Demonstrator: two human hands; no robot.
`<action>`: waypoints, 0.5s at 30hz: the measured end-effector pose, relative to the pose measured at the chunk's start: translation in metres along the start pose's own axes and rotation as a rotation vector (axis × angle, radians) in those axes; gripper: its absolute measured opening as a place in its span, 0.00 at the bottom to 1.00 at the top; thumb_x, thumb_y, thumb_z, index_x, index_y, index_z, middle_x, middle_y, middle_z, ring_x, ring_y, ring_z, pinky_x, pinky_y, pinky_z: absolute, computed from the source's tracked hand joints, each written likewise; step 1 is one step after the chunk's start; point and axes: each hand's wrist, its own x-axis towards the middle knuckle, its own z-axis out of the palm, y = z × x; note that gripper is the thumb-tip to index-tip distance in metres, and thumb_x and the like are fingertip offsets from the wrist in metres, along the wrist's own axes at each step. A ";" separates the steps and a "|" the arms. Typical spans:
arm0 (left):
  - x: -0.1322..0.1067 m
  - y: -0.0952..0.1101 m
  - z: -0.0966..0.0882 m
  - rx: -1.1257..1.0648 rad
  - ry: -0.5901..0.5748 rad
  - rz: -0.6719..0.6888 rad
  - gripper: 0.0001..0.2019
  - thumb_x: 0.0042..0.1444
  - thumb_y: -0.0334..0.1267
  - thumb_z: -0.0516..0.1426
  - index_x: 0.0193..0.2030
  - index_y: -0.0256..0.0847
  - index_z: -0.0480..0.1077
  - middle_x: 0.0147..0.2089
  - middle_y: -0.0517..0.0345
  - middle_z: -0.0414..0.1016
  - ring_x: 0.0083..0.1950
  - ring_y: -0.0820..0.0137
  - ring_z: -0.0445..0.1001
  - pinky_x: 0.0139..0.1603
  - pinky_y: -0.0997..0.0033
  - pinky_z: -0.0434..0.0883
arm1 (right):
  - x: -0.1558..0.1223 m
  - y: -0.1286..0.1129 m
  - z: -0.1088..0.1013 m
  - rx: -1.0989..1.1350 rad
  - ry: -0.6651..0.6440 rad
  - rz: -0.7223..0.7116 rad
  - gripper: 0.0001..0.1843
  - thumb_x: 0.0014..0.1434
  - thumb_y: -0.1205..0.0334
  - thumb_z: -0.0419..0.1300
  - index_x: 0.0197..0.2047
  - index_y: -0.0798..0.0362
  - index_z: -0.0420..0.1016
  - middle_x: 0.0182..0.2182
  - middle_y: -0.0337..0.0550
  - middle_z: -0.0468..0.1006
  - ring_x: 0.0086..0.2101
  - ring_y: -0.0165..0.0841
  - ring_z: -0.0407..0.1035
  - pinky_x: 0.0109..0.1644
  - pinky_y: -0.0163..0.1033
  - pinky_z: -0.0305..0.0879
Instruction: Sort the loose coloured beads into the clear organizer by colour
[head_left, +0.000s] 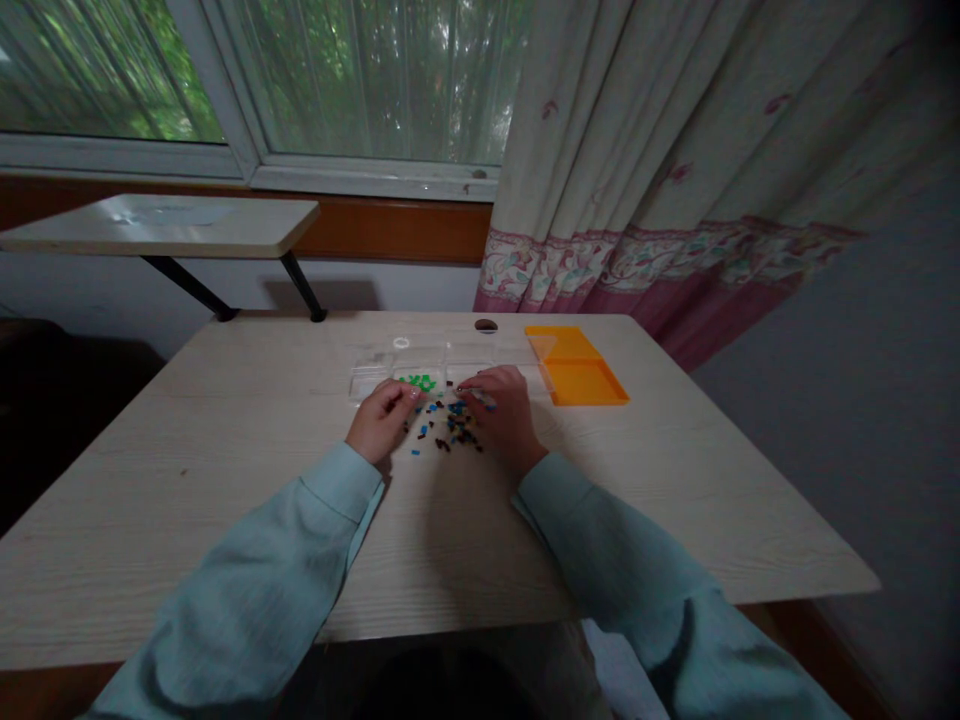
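A loose pile of small blue and dark building pieces [459,428] lies on the table between my hands. My left hand [381,418] is at the left of the pile, thumb and forefinger pinched together; whatever is in the pinch is too small to make out. Over the pile's right side my right hand [506,412] bends its fingers into a pinch, and its contents are also unclear. Just beyond both hands stands a clear plastic compartment box [360,380]. Bright green pieces [420,382] sit together in its front part, close to my left fingertips.
An orange plastic tray [589,382] is to the right of the clear box. A raised white shelf [161,225] on black legs stands at the back left of the wooden table [247,480]. A curtain [570,200] hangs behind, by the window.
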 end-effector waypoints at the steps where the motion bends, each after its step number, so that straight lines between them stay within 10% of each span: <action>1: 0.001 -0.003 -0.002 -0.007 0.031 -0.017 0.15 0.58 0.48 0.53 0.35 0.40 0.73 0.36 0.56 0.72 0.41 0.68 0.70 0.46 0.67 0.67 | 0.002 0.009 0.000 -0.025 0.039 0.055 0.10 0.59 0.52 0.60 0.36 0.48 0.78 0.35 0.41 0.76 0.41 0.37 0.65 0.49 0.45 0.56; 15: 0.002 -0.013 -0.001 0.006 0.106 -0.054 0.15 0.59 0.48 0.51 0.35 0.40 0.73 0.36 0.56 0.74 0.40 0.68 0.71 0.44 0.69 0.67 | 0.003 0.046 0.003 -0.129 0.173 0.174 0.11 0.61 0.56 0.55 0.35 0.50 0.78 0.37 0.43 0.75 0.42 0.38 0.63 0.50 0.46 0.55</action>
